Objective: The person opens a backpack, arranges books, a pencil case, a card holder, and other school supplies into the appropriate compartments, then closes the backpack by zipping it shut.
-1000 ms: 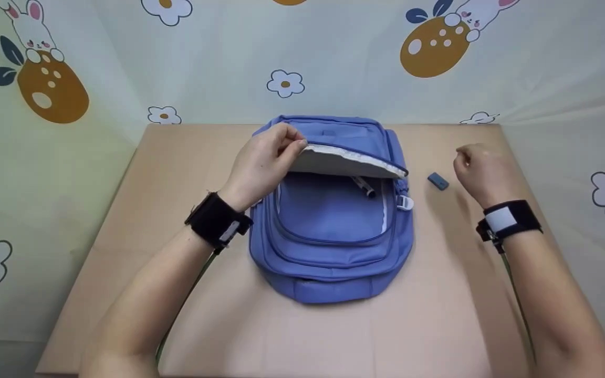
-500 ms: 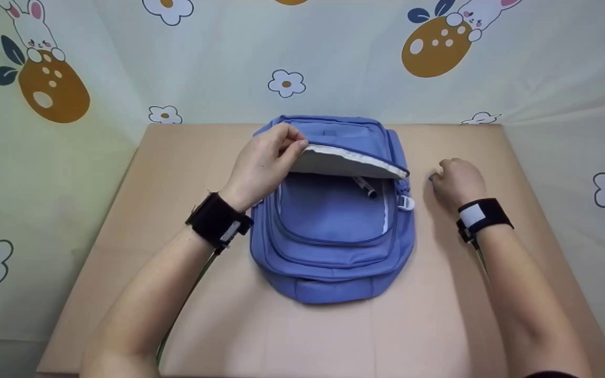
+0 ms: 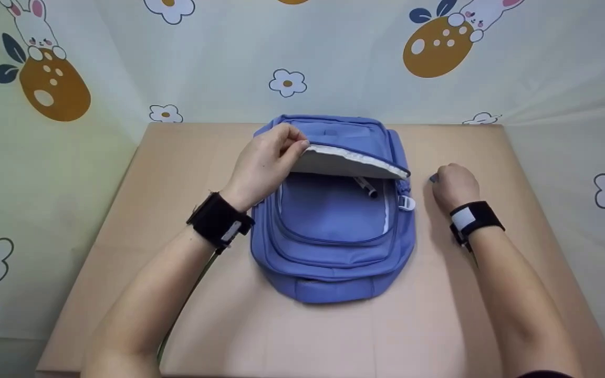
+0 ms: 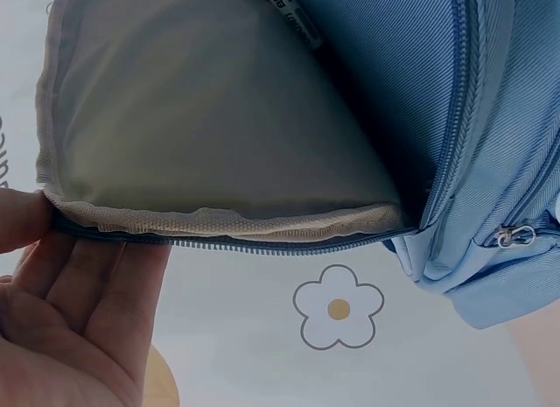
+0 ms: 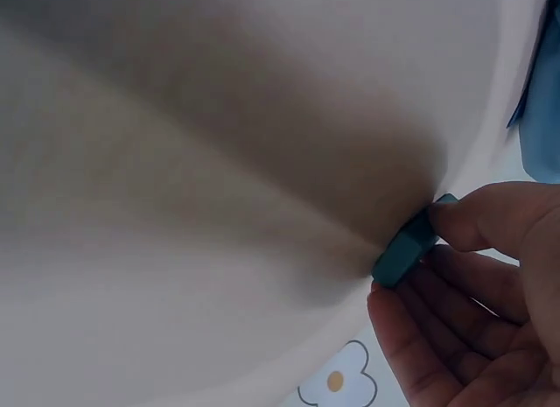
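A blue backpack (image 3: 329,262) lies on its back on the table, its front pocket unzipped. My left hand (image 3: 266,165) pinches the edge of the pocket flap (image 4: 219,118) between thumb and fingers, lifting it so the grey lining shows. Inside the pocket lies a white marker (image 3: 366,188) with a dark end, partly hidden by the flap. To the right of the backpack, my right hand (image 3: 457,187) pinches a small blue-green block (image 5: 409,251) close to the tabletop. Mostly covered by the fingers in the head view, the block shows its slanted end in the right wrist view.
The table (image 3: 318,336) has a light brown top. Behind and beside it hangs a pale cloth (image 3: 218,68) printed with flowers and rabbits. A white strap buckle (image 3: 406,203) sticks out from the backpack's right side.
My right hand has moved left and down to the small blue-green block, which lay uncovered on the table before, and now grips it. The left hand has kept holding the flap in place.
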Demonstrator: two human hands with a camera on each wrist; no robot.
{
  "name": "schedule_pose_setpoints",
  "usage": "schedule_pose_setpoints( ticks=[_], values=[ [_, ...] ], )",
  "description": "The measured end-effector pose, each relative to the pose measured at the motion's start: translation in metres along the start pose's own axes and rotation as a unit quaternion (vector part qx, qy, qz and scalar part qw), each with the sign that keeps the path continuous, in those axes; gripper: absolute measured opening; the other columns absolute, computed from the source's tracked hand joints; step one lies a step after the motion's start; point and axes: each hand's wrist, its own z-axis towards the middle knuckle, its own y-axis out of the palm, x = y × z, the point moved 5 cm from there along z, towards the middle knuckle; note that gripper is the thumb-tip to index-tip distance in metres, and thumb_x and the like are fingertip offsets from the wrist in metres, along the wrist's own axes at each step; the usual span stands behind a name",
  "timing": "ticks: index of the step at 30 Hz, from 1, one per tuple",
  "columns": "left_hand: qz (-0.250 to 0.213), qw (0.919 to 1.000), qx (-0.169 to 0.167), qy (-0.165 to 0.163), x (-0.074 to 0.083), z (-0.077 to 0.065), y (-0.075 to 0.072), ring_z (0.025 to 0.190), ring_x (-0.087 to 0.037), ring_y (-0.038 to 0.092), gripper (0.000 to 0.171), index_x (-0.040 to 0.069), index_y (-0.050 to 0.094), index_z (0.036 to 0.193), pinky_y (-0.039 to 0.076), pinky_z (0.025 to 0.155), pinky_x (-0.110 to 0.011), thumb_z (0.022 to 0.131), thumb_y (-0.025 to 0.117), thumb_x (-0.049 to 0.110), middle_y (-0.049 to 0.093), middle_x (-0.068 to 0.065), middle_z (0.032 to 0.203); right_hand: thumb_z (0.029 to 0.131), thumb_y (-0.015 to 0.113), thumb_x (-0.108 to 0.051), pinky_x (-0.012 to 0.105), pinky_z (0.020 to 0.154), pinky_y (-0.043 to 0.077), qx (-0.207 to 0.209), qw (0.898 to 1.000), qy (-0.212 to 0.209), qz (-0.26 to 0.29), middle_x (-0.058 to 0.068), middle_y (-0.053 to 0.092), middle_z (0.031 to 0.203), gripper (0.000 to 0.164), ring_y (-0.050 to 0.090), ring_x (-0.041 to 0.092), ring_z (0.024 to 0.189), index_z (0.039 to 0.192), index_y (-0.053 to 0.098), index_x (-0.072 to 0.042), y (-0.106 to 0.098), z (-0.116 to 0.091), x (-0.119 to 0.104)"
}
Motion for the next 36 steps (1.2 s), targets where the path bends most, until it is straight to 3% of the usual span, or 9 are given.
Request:
schedule_pose_setpoints(
  ticks=[5, 9, 16, 19, 22, 24, 28, 31, 36],
  values=[
    [0.001, 1.0000, -0.002, -0.003, 0.000, -0.001, 0.001, 0.090, -0.009, 0.066, 0.016, 0.009, 0.068, 0.111, 0.049, 0.073, -0.032, 0.105, 0.061, 0.022, 0.072, 0.000, 0.104, 0.089, 0.055, -0.001, 0.061, 0.069, 0.047, 0.045, 0.998, 0.017, 0.036, 0.029, 0.064, 0.087, 0.016, 0.060, 0.048, 0.078, 0.086, 0.067, 0.010, -0.015, -0.005, -0.001],
    [0.005, 1.0000, 0.001, -0.003, 0.000, -0.001, 0.000, 0.086, -0.010, 0.065, 0.016, 0.009, 0.068, 0.111, 0.048, 0.071, -0.032, 0.104, 0.061, 0.022, 0.072, 0.000, 0.104, 0.092, 0.064, -0.004, 0.056, 0.079, 0.050, 0.160, 0.981, 0.004, 0.108, 0.024, 0.069, 0.095, 0.017, 0.065, 0.043, 0.086, 0.103, 0.070, 0.007, -0.054, -0.012, -0.013],
    [0.009, 1.0000, 0.001, -0.001, 0.000, 0.000, 0.000, 0.084, -0.011, 0.063, 0.016, 0.009, 0.067, 0.111, 0.048, 0.071, -0.031, 0.105, 0.061, 0.022, 0.072, 0.000, 0.103, 0.088, 0.072, 0.003, 0.030, 0.088, 0.049, 0.398, 0.887, -0.142, 0.187, 0.016, 0.073, 0.100, 0.014, 0.067, 0.033, 0.091, 0.102, 0.072, 0.004, -0.144, -0.057, -0.082],
    [0.009, 0.9999, 0.004, -0.003, 0.001, 0.000, -0.001, 0.085, -0.011, 0.064, 0.016, 0.009, 0.067, 0.111, 0.047, 0.072, -0.031, 0.105, 0.061, 0.022, 0.072, 0.000, 0.103, 0.084, 0.075, 0.005, 0.029, 0.089, 0.052, 0.453, 0.835, -0.225, 0.217, 0.016, 0.075, 0.099, 0.014, 0.069, 0.037, 0.089, 0.097, 0.073, 0.004, -0.171, -0.081, -0.127],
    [0.008, 0.9999, 0.005, -0.003, 0.002, 0.001, -0.002, 0.083, -0.011, 0.063, 0.016, 0.009, 0.067, 0.111, 0.047, 0.071, -0.031, 0.105, 0.061, 0.022, 0.071, 0.000, 0.102, 0.084, 0.074, 0.002, 0.036, 0.081, 0.056, 0.447, 0.807, -0.319, 0.215, 0.014, 0.076, 0.099, 0.012, 0.071, 0.036, 0.086, 0.096, 0.074, 0.002, -0.177, -0.098, -0.168],
    [0.008, 0.9999, 0.006, -0.002, 0.002, 0.001, -0.002, 0.082, -0.011, 0.062, 0.016, 0.009, 0.067, 0.111, 0.047, 0.070, -0.031, 0.104, 0.061, 0.023, 0.071, 0.001, 0.101, 0.086, 0.072, 0.000, 0.041, 0.078, 0.058, 0.404, 0.807, -0.382, 0.197, 0.014, 0.076, 0.101, 0.012, 0.072, 0.034, 0.088, 0.098, 0.074, 0.002, -0.169, -0.103, -0.191],
    [0.008, 0.9999, 0.006, 0.002, 0.002, 0.002, -0.001, 0.084, -0.010, 0.063, 0.016, 0.009, 0.067, 0.111, 0.047, 0.071, -0.031, 0.105, 0.061, 0.023, 0.071, 0.001, 0.101, 0.092, 0.067, -0.002, 0.044, 0.083, 0.058, 0.262, 0.843, -0.451, 0.127, 0.014, 0.073, 0.104, 0.012, 0.071, 0.032, 0.095, 0.103, 0.071, 0.002, -0.126, -0.093, -0.219],
    [0.005, 0.9999, 0.008, 0.007, 0.002, 0.002, 0.000, 0.088, -0.009, 0.065, 0.016, 0.008, 0.067, 0.111, 0.048, 0.073, -0.031, 0.105, 0.061, 0.022, 0.072, 0.000, 0.103, 0.096, 0.062, -0.003, 0.042, 0.080, 0.058, 0.207, 0.871, -0.443, 0.057, 0.013, 0.069, 0.097, 0.007, 0.068, 0.031, 0.089, 0.097, 0.067, 0.002, -0.090, -0.076, -0.228],
    [0.002, 0.9998, 0.015, 0.010, 0.002, 0.002, -0.002, 0.092, -0.008, 0.067, 0.016, 0.008, 0.068, 0.111, 0.050, 0.076, -0.031, 0.104, 0.062, 0.022, 0.072, -0.001, 0.104, 0.101, 0.059, -0.007, 0.043, 0.070, 0.056, 0.184, 0.891, -0.413, -0.027, 0.012, 0.065, 0.089, 0.013, 0.064, 0.032, 0.083, 0.090, 0.062, 0.000, -0.057, -0.053, -0.239]
  ],
)
